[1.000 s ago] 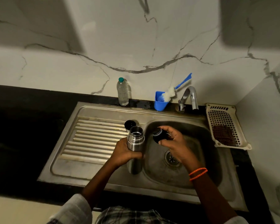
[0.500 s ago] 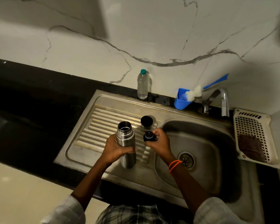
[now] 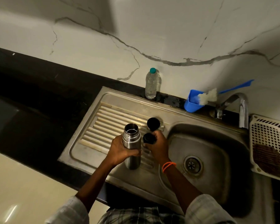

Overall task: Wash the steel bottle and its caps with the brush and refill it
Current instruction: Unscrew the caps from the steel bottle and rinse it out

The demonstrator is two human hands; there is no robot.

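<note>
The steel bottle (image 3: 131,143) stands open-mouthed on the ribbed drainboard (image 3: 103,125) beside the basin, left hand (image 3: 120,150) wrapped round its middle. Rigid, smooth steel, likely slippery once wet, so that mid-body grip below the threaded neck looks the safe hold. Right hand (image 3: 158,145) pinches a small black cap (image 3: 148,138) just beside the bottle: light, hard, easy to fumble. A second black cap (image 3: 153,124) rests on the drainboard just behind.

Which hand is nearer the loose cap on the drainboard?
Right. The right hand, holding another cap, sits just below the loose cap; the left hand grips the bottle, farther left.
</note>
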